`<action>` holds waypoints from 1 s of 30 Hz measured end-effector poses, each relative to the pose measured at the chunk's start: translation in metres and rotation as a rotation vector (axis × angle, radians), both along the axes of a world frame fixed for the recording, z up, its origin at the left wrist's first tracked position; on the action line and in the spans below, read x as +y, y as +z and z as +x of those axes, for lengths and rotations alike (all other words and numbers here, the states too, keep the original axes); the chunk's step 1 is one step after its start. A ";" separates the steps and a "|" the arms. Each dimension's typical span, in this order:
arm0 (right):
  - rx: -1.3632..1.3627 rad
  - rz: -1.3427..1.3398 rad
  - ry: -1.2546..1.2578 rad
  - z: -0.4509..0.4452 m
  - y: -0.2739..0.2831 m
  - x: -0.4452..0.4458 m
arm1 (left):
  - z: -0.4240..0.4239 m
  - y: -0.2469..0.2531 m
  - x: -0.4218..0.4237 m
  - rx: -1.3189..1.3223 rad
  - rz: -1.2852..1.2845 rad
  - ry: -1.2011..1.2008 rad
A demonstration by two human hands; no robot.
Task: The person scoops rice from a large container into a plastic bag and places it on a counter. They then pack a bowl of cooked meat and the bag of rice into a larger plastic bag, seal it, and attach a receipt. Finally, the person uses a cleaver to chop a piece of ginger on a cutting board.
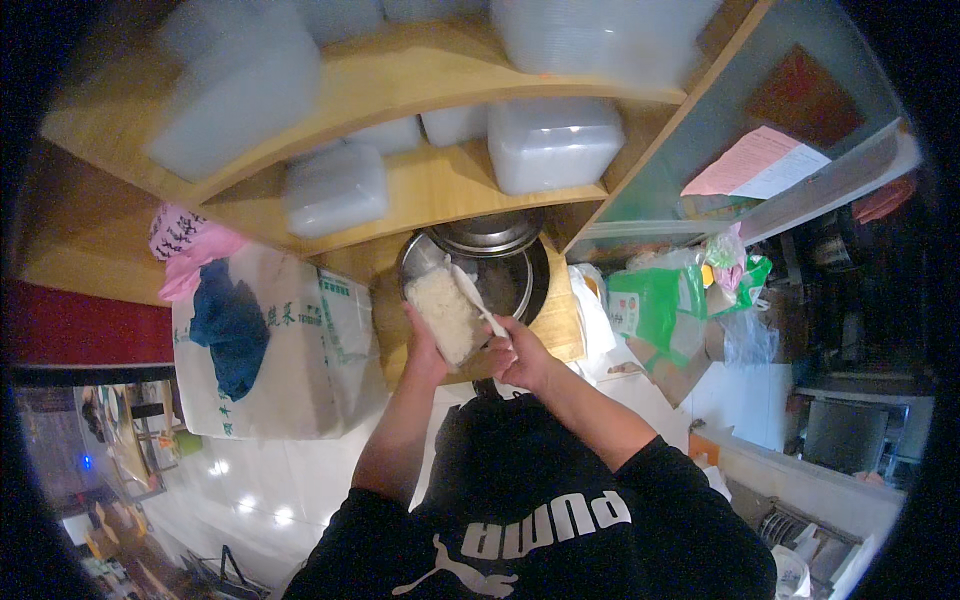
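My left hand (426, 346) supports a clear plastic container filled with white rice (442, 315), gripping it along its left side. In my right hand (520, 352) is the handle of a white rice paddle (470, 291), whose blade lies against the rice at the container's upper right. Both are held over an open rice cooker (534, 289) with a dark rim. Its round metal lid (491, 238) stands raised at the back. The container hides part of the cooker's inside.
Stacked clear plastic containers (556, 146) fill wooden shelves (427, 196) just above the cooker. A large white carton (300, 390) with a dark blue cloth (231, 330) stands to the left. Green plastic packaging (656, 304) and white bags (594, 319) lie to the right.
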State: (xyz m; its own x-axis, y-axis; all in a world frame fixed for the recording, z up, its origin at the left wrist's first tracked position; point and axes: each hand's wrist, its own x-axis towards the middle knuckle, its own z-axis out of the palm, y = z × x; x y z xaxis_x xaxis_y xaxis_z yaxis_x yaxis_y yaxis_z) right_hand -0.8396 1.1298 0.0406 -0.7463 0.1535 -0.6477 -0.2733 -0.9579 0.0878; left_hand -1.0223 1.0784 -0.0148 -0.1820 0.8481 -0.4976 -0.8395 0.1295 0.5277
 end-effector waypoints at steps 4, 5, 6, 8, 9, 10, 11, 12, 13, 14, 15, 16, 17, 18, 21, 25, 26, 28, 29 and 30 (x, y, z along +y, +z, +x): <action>-0.052 -0.041 -0.006 0.019 -0.016 0.006 | -0.006 0.000 0.000 -0.065 0.025 -0.023; -0.047 -0.043 -0.009 0.022 -0.017 0.007 | -0.009 -0.002 0.000 -0.075 0.015 -0.027; -0.010 -0.043 -0.022 0.023 -0.017 0.010 | -0.011 -0.001 0.001 -0.084 0.007 -0.031; 0.018 0.007 -0.007 0.029 -0.014 0.012 | -0.014 -0.001 -0.001 -0.084 -0.003 -0.028; 0.034 0.035 0.001 0.028 -0.008 0.015 | -0.014 0.005 0.001 -0.084 -0.004 -0.026; -0.009 0.086 0.005 0.026 -0.002 0.017 | -0.014 0.012 0.000 -0.082 -0.008 -0.029; -0.053 0.137 0.009 0.024 0.005 0.020 | -0.013 0.018 -0.001 -0.081 -0.013 -0.032; -0.096 0.187 0.012 0.021 0.011 0.022 | -0.013 0.025 -0.003 -0.080 -0.019 -0.036; -0.111 0.227 0.021 0.018 0.011 0.024 | -0.012 0.028 -0.005 -0.093 0.003 -0.040; -0.126 0.268 0.030 0.014 0.010 0.026 | -0.012 0.030 -0.006 -0.107 0.025 -0.043; -0.140 0.311 0.039 0.010 0.011 0.028 | -0.013 0.032 -0.006 -0.120 0.049 -0.047; -0.183 0.385 0.104 0.007 0.012 0.027 | -0.014 0.035 -0.007 -0.149 0.064 -0.072; -0.260 0.506 0.194 0.003 0.014 0.021 | -0.015 0.038 -0.008 -0.178 0.078 -0.098; -0.339 0.625 0.282 -0.002 0.016 0.011 | -0.015 0.041 -0.008 -0.207 0.092 -0.125; -0.323 0.679 0.274 0.001 0.030 0.003 | -0.017 0.046 -0.012 -0.201 0.046 -0.060; -0.275 0.543 0.024 0.018 0.038 0.021 | -0.024 0.037 -0.018 -0.196 0.093 -0.056; -0.315 0.605 0.077 0.016 0.042 0.023 | -0.024 0.039 -0.022 -0.202 0.085 -0.053; -0.386 0.771 0.175 0.010 0.048 0.023 | -0.024 0.041 -0.023 -0.217 0.107 -0.074; -0.414 0.873 0.223 0.001 0.051 0.020 | -0.026 0.038 -0.023 -0.224 0.136 -0.094; -0.442 0.972 0.271 -0.004 0.052 0.016 | -0.027 0.042 -0.022 -0.231 0.162 -0.114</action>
State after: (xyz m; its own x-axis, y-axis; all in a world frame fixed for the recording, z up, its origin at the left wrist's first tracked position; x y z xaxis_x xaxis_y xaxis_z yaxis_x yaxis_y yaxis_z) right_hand -0.8433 1.1462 0.0923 -0.5649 0.6084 -0.5575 0.1350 -0.5984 -0.7898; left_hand -1.0490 1.0560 0.0271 0.0214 0.9283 -0.3713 -0.9246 0.1597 0.3460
